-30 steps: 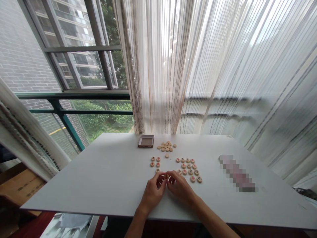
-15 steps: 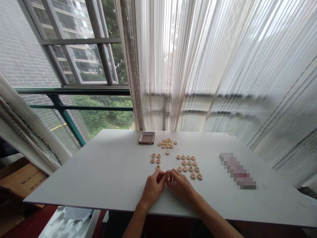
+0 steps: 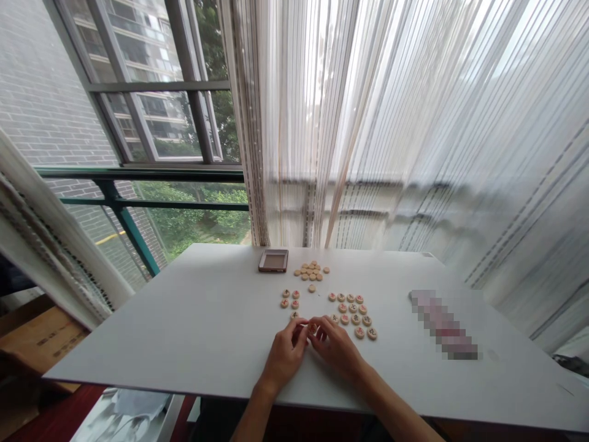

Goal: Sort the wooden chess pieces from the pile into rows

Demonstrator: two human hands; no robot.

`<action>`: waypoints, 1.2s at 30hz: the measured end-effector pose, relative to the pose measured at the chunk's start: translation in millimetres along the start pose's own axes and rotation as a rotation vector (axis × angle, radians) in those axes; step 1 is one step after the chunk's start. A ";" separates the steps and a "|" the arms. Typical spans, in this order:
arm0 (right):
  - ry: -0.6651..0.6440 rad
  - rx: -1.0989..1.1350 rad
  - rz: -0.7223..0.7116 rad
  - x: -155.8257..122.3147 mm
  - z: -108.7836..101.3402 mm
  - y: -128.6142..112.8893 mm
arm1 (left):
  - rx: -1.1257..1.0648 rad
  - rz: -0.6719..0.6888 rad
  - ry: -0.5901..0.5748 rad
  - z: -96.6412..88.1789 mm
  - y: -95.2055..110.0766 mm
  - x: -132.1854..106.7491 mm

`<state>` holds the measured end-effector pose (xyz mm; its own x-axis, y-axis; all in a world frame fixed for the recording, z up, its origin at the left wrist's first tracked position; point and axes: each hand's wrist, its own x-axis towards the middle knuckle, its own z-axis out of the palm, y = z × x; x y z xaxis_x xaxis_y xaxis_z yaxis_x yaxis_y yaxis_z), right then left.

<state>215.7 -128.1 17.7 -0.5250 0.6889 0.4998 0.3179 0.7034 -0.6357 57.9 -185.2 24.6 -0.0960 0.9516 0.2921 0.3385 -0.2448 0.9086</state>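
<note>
Close to the table's front, my left hand (image 3: pixel 286 352) and my right hand (image 3: pixel 338 348) meet at the fingertips. Between them shows a round wooden Chinese chess piece (image 3: pixel 313 329), partly covered by the fingers of both hands, which are closed about it. Just beyond my left fingertips lies a piece with a black character (image 3: pixel 294 315), its lower edge hidden. Several more face-up pieces form a small group (image 3: pixel 289 299) ahead of the left hand. To the right of my right hand, rows of face-up red and black pieces (image 3: pixel 353 308) lie on the white table (image 3: pixel 193 331).
Toward the back lie several blank-side-up pieces (image 3: pixel 311 270), with one lone piece (image 3: pixel 311 288) nearer. A shallow open box (image 3: pixel 273 261) stands left of them. A pixelated flat object (image 3: pixel 444 325) lies at the right. Sheer curtains (image 3: pixel 391 123) and a window rise behind the table.
The view has tilted slightly, so the table sits a little lower. My hands stay together, and the piece between the fingers now shows more. The pieces on the table look unmoved.
</note>
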 end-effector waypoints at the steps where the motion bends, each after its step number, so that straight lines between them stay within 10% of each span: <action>1: -0.003 0.013 -0.002 0.1 -0.2 0.3 | 0.002 0.001 0.004 0.1 -0.3 -0.1; 28: -0.008 0.153 0.190 -28.2 -40.8 12.4 | 0.133 0.036 0.020 -2.2 1.2 -1.8; 36: 0.089 -0.232 0.224 -38.2 -42.0 20.7 | 0.143 0.035 0.014 -1.7 -0.3 -2.2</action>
<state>275.5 -132.5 10.1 -0.3542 0.8362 0.4186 0.5945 0.5469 -0.5894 56.4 -187.5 24.2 -0.0951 0.9400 0.3278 0.4717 -0.2474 0.8463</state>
